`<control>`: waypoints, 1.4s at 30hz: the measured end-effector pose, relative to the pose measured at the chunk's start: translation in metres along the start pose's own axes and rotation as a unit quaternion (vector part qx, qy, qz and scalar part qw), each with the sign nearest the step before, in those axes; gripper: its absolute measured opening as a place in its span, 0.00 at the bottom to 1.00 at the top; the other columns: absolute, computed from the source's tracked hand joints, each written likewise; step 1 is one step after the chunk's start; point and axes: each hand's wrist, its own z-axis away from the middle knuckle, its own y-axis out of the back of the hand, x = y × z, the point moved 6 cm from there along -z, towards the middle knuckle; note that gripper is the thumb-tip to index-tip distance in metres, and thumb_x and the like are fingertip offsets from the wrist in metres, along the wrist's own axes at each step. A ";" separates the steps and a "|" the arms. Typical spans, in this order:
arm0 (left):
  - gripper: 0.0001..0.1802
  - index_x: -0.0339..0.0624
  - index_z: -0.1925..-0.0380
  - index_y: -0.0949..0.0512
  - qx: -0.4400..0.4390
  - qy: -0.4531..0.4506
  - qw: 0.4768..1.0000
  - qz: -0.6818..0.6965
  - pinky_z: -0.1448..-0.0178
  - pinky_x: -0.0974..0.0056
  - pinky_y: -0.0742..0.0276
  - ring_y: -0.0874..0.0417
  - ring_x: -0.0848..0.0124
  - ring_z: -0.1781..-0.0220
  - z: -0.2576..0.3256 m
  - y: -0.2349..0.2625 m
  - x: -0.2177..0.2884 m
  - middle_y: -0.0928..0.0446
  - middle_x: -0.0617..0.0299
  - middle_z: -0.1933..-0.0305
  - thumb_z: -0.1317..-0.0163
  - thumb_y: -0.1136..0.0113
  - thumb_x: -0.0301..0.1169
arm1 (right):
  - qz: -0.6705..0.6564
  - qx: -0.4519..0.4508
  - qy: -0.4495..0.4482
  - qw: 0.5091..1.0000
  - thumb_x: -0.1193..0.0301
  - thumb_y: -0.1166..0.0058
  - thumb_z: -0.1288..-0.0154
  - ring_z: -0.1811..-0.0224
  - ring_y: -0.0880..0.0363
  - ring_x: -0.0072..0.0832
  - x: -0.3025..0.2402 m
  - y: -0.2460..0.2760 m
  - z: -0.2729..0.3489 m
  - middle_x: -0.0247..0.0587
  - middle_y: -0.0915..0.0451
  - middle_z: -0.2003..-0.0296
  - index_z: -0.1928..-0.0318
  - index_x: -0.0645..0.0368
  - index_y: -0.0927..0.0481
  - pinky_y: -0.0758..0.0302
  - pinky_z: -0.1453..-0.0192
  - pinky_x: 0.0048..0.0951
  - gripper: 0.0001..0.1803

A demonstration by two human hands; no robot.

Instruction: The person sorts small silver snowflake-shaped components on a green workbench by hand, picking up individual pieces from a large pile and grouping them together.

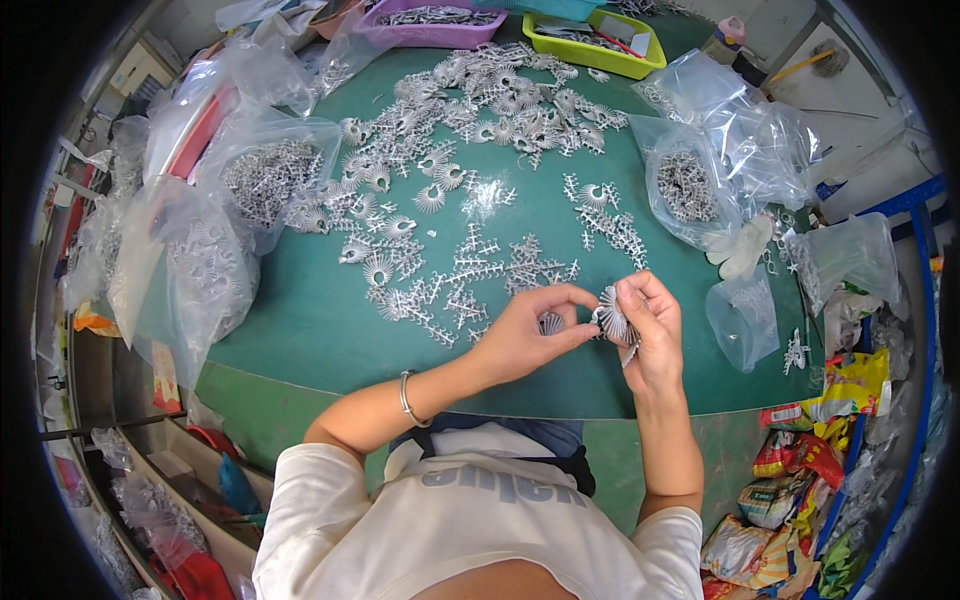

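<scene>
Close to the table's front edge, my right hand (652, 335) grips a silver fan-shaped ribbed metal piece (613, 314) between thumb and fingers. Against its left side, the thumb and fingertips of my left hand (545, 328) pinch, touching its edge. Another ribbed piece (551, 323) shows in the curl of my left fingers, partly hidden. Just beyond my hands lie branched silver metal pieces (470, 262) in a loose spread. More fan-shaped pieces (378, 270) are scattered to the left, and a larger heap (500, 100) covers the far middle of the green table (300, 320).
Clear plastic bags of small metal parts stand at left (270, 185) and right (687, 185). A purple basket (440, 33) and a yellow-green basket (600, 62) sit at the far edge. White gloves (742, 248) lie at right, above colourful packages (790, 490) on the floor.
</scene>
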 end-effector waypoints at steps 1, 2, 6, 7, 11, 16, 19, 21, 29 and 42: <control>0.15 0.35 0.55 0.25 0.031 -0.042 0.997 -0.049 0.74 0.72 0.36 0.30 0.78 0.79 0.002 0.001 0.002 0.29 0.66 0.80 0.44 0.40 0.23 | -0.005 -0.003 -0.004 1.000 0.72 0.47 0.36 0.83 0.37 0.09 0.000 0.000 0.000 0.27 0.27 0.79 0.69 0.57 0.28 0.46 0.83 0.14 0.05; 0.12 0.34 0.59 0.24 0.073 -0.087 0.990 -0.082 0.75 0.72 0.36 0.30 0.78 0.79 0.004 0.003 0.006 0.29 0.64 0.80 0.45 0.40 0.23 | -0.010 -0.005 -0.007 1.000 0.72 0.47 0.36 0.83 0.38 0.09 -0.001 0.000 0.000 0.27 0.27 0.79 0.69 0.57 0.28 0.47 0.83 0.14 0.05; 0.05 0.32 0.68 0.22 0.190 -0.191 0.951 -0.151 0.75 0.70 0.34 0.29 0.79 0.78 0.014 0.005 0.015 0.28 0.61 0.80 0.46 0.41 0.21 | -0.036 -0.024 -0.043 0.998 0.70 0.49 0.35 0.83 0.38 0.10 0.004 -0.005 0.006 0.30 0.27 0.79 0.69 0.58 0.27 0.47 0.82 0.14 0.06; 0.04 0.32 0.69 0.22 0.207 -0.199 0.946 -0.152 0.75 0.70 0.34 0.29 0.79 0.77 0.016 0.006 0.015 0.28 0.61 0.80 0.46 0.41 0.20 | -0.026 -0.036 -0.044 0.998 0.69 0.49 0.35 0.83 0.38 0.10 0.005 -0.006 0.007 0.30 0.27 0.79 0.69 0.58 0.27 0.46 0.82 0.14 0.07; 0.03 0.32 0.70 0.26 0.191 -0.128 0.972 -0.054 0.72 0.74 0.33 0.29 0.80 0.76 0.021 0.004 0.004 0.27 0.64 0.78 0.40 0.47 0.22 | 0.046 -0.086 -0.045 0.994 0.67 0.50 0.34 0.80 0.36 0.11 0.009 -0.009 0.016 0.31 0.26 0.77 0.68 0.59 0.27 0.42 0.78 0.14 0.09; 0.06 0.32 0.69 0.27 0.254 -0.117 0.959 0.051 0.72 0.75 0.32 0.30 0.82 0.77 0.030 0.009 0.001 0.27 0.66 0.77 0.36 0.50 0.25 | 0.152 -0.139 -0.079 0.975 0.68 0.50 0.35 0.77 0.33 0.12 0.015 -0.023 0.035 0.31 0.25 0.75 0.67 0.58 0.27 0.40 0.76 0.14 0.07; 0.07 0.33 0.70 0.27 0.240 -0.093 0.966 0.028 0.72 0.75 0.33 0.31 0.83 0.77 0.027 0.013 0.009 0.28 0.67 0.77 0.36 0.49 0.26 | 0.110 -0.117 -0.080 0.984 0.68 0.51 0.34 0.76 0.31 0.13 0.019 -0.015 0.035 0.31 0.24 0.72 0.67 0.58 0.27 0.39 0.76 0.14 0.07; 0.07 0.33 0.70 0.26 0.250 -0.039 0.965 0.066 0.72 0.75 0.33 0.32 0.83 0.77 0.022 0.021 0.001 0.28 0.68 0.78 0.36 0.49 0.27 | 0.035 -0.080 -0.080 0.993 0.68 0.50 0.34 0.76 0.31 0.14 0.018 -0.006 0.027 0.32 0.24 0.72 0.67 0.58 0.28 0.40 0.77 0.14 0.07; 0.11 0.32 0.69 0.21 0.166 0.000 0.957 -0.237 0.73 0.70 0.35 0.32 0.80 0.79 0.010 0.058 -0.005 0.27 0.64 0.81 0.41 0.42 0.31 | -0.206 0.045 -0.093 0.973 0.70 0.52 0.40 0.70 0.21 0.37 0.021 0.028 0.006 0.54 0.22 0.62 0.67 0.61 0.30 0.23 0.78 0.26 0.06; 0.09 0.31 0.74 0.22 -0.007 0.032 0.869 -0.494 0.69 0.56 0.29 0.24 0.48 0.74 -0.011 0.099 0.025 0.26 0.43 0.78 0.44 0.42 0.28 | 0.425 0.003 0.113 0.898 0.72 0.44 0.41 0.74 0.29 0.25 -0.031 0.051 -0.098 0.33 0.28 0.75 0.58 0.60 0.20 0.33 0.72 0.25 0.10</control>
